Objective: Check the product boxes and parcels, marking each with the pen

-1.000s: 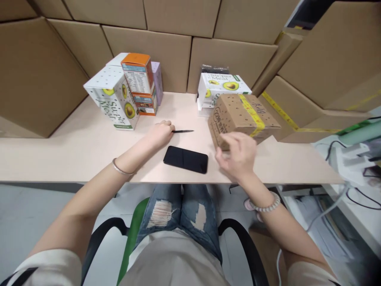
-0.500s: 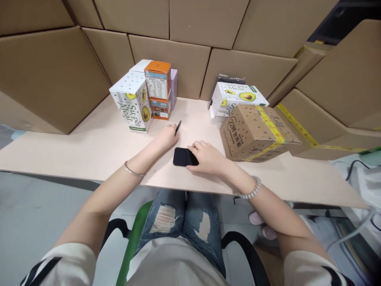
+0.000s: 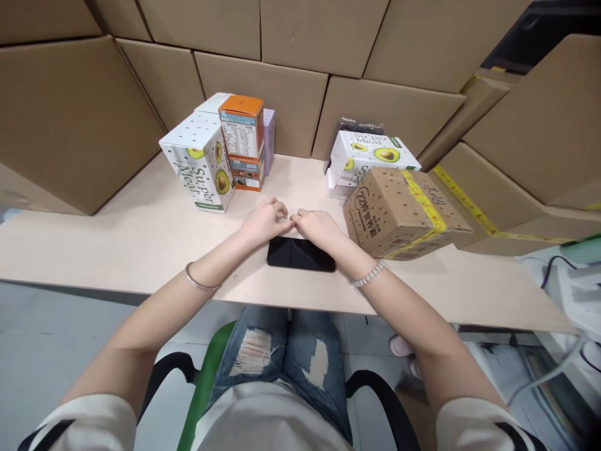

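A black smartphone [image 3: 300, 254] lies flat on the table in front of me, its long side running left to right. Just beyond it my left hand [image 3: 265, 222] has its fingers curled in, with a silver bangle on the wrist. My right hand [image 3: 320, 228] reaches over the phone's right part, its fingertips pinched together and meeting the left fingertips. Whatever is between the fingers, if anything, is too small or hidden to make out.
White Super Meal boxes [image 3: 197, 166] and stacked orange boxes [image 3: 241, 128] stand back left. Another Super Meal box [image 3: 370, 153] and a taped brown carton [image 3: 404, 213] sit on the right. Large cardboard boxes [image 3: 263, 94] wall the table's far side.
My right hand has left the phone, which now lies fully flat, and moved to meet my left hand. The thin dark object at my left fingers no longer shows.
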Available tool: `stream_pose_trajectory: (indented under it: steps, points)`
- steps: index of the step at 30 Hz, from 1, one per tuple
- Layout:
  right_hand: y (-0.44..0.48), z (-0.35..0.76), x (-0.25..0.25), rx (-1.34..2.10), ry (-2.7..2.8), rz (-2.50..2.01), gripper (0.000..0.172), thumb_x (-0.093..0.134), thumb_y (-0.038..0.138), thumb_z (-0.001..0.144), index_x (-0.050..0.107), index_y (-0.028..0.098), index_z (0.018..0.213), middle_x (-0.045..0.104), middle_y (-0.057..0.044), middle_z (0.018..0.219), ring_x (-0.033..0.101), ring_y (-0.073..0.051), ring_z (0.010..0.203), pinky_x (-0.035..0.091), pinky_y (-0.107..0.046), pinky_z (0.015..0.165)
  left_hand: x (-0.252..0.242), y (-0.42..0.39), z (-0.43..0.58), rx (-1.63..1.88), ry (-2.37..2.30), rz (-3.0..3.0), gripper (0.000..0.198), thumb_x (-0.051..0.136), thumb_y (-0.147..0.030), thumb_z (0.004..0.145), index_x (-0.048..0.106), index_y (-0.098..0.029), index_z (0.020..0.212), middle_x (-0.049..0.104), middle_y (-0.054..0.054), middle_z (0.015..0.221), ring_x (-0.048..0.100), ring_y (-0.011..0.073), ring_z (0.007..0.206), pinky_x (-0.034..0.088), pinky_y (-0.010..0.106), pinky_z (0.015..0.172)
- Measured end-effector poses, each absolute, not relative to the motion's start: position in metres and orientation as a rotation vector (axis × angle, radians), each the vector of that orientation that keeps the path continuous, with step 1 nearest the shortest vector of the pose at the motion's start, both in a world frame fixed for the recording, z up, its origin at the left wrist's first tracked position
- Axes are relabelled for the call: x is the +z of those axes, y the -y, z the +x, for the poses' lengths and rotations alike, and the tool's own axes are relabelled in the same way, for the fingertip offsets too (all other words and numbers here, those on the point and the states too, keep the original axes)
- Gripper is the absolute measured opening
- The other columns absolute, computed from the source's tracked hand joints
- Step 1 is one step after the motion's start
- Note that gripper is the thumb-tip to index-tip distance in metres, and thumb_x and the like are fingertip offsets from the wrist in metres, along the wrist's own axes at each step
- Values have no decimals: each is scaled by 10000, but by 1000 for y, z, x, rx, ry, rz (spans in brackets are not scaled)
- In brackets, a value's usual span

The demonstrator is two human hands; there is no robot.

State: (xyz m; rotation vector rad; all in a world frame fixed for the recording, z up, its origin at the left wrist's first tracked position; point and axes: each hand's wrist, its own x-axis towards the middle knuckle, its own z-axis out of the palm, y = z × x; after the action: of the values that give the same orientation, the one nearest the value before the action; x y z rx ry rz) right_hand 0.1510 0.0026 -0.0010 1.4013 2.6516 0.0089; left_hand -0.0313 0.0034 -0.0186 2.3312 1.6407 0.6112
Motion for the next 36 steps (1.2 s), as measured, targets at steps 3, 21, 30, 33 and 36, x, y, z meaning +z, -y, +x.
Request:
stream_pose_trajectory:
  steps: [3,21,30,33,36]
  points:
    - [-7,158,0,55,-2645,1391,449,307,81,1074,669,80,1339,730,-220,1294,735,-313,1201,536,-379,912,-9,-13,-40,968,-1783,2417,495,788,-379,879,658,-157,1303,548,220,1502,519,401,1458,424,569,1264]
    - [7,165,-3,35,-2544,1571,414,325,135,1070,615,82,1361,674,-225,1350,772,-307,1090,574,-375,825,42,-83,-49,1405,-2020,2255,466,643,-334,991,582,-303,1451,372,137,1704,184,419,1689,187,712,1359]
    - [5,169,-8,-33,-2567,1746,428,362,191,1068,623,110,1398,643,-224,1448,763,-324,1112,593,-428,922,26,-39,-57,1523,-1690,2428,495,613,-511,1007,539,-336,1464,423,132,1573,385,351,1585,397,603,1309]
    - [7,168,-9,-519,-2743,2014,464,315,291,1096,597,165,1442,648,-165,1498,756,-282,1116,608,-409,937,12,-26,-64,1574,-1453,2321,566,525,-629,1018,458,-353,1508,474,127,1517,535,317,1471,586,496,1138]
    - [9,161,-14,-1683,-2695,1993,605,139,492,1113,558,219,1453,637,-139,1533,736,-156,739,575,-299,575,-3,-25,-67,1504,-1344,2233,611,425,-709,1028,398,-380,1542,520,114,1505,630,293,1378,646,434,1027]
